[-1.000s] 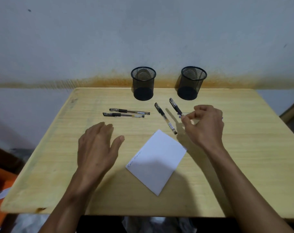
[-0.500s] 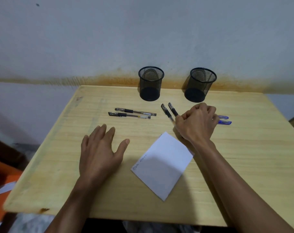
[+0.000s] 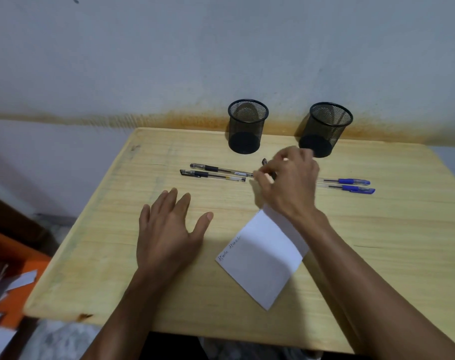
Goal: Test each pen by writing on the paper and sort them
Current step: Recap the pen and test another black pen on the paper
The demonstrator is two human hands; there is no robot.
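Wooden and pale yellow, the square table top fills most of the view. Start at the left: the left hand lies flat on the wood, palm down, with its fingers straight and spread apart, and it holds nothing. Behind it, two see-through pens with black grips lie side by side, well apart from that hand. Farther back stands a round black mesh cup near the wall. In front, close to the left hand's thumb, lies a white sheet of paper turned like a diamond, with small scribbles along its left edge. The right hand is over the far corner of the paper, blurry, with its fingers curled in. A dark pen tip pokes out behind its fingers, so it seems to pinch a pen, but the blur hides the grip. Behind this hand stands a second round black mesh cup. To the right, two see-through pens with blue grips lie side by side on the wood, just beside the right hand
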